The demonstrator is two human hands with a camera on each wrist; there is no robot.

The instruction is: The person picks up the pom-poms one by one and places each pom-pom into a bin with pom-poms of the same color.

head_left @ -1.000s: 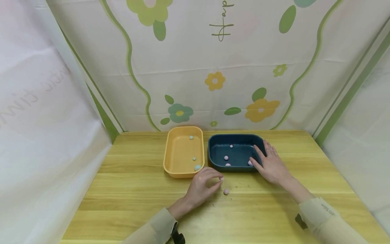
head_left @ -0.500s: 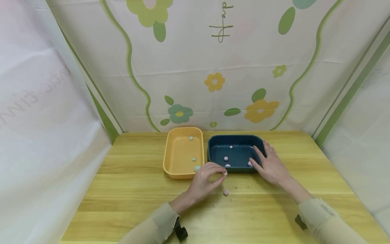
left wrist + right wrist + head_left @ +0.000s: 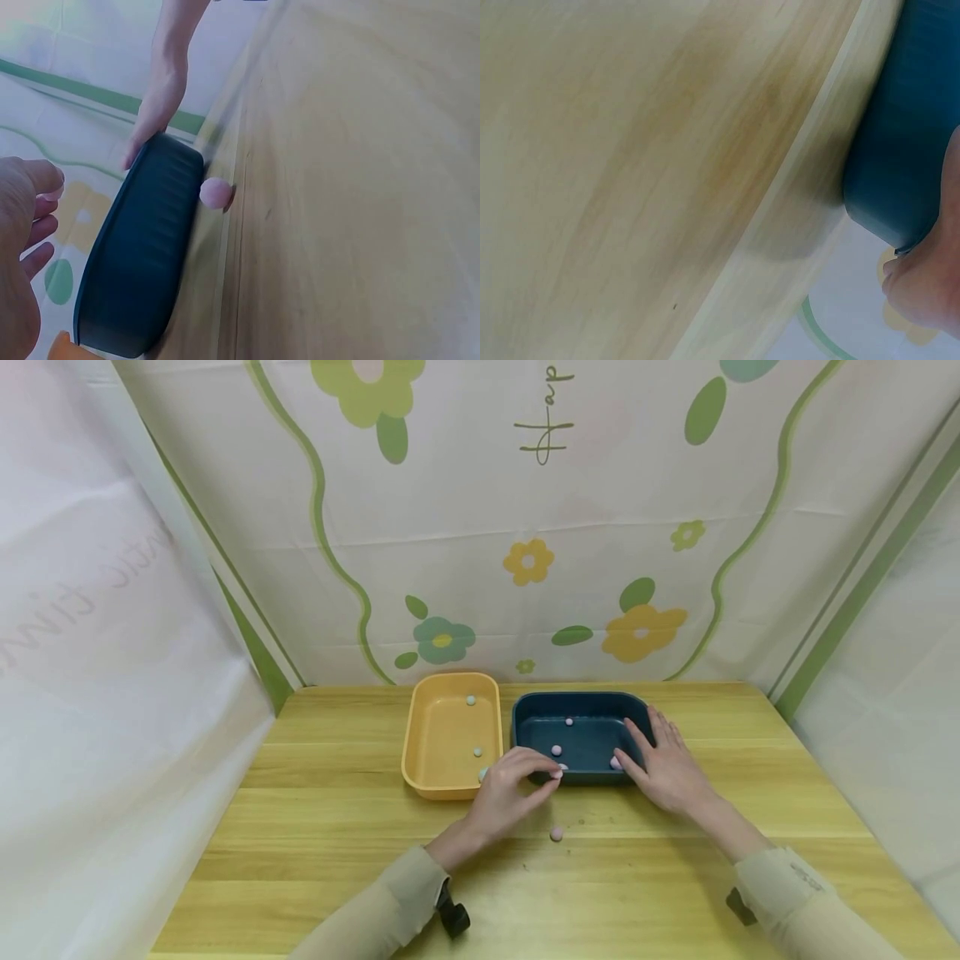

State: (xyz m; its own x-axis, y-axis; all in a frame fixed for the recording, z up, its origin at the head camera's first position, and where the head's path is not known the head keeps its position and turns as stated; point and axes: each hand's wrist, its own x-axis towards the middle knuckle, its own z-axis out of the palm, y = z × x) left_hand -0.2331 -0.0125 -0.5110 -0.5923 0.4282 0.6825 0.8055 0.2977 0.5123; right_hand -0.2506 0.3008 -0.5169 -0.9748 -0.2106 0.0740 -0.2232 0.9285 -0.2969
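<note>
My left hand (image 3: 504, 797) pinches a small pale pink ball (image 3: 557, 774) between thumb and fingertips, right at the near rim of the dark blue tray (image 3: 581, 779). In the left wrist view the pinched ball (image 3: 54, 195) shows only partly beside the fingertips. Spread, fairly straight fingers of my right hand (image 3: 671, 772) rest on the tray's right end, with the thumb over the near rim. Several pink balls lie inside the tray, one (image 3: 557, 750) toward its left side. Another pink ball (image 3: 557, 834) sits on the wooden table in front of the tray.
Left of the blue tray stands a yellow tray (image 3: 407, 752) holding light blue-green balls (image 3: 471, 700); my left hand partly overlaps its near right corner. Small dark specks dot the table (image 3: 337, 860). A flower-printed white sheet (image 3: 450, 485) hangs behind, with more sheeting at both sides.
My left hand has moved forward and slightly right, bringing the pinched ball from over the table to the blue tray's near rim. The right hand stays in place.
</note>
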